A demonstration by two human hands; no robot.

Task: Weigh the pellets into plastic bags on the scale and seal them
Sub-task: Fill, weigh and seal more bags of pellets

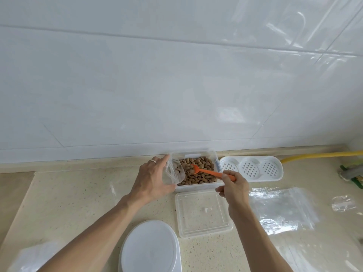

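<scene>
Left hand [155,179] pinching open plastic bag [172,173] beside clear tub [196,188] of pellets [198,169] on bench [78,193]; right hand [233,186] grasping orange spoon [208,170] dipped in pellets; scale [151,248] near front edge

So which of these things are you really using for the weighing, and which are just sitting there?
Used for the job:
- clear plastic box of brown pellets
- orange plastic spoon, held by the right hand
- small clear plastic bag, held by the left hand
- white oval scale
- spare clear bags

Just lying about:
- white perforated tray
- yellow hose
- clear box lid
</scene>
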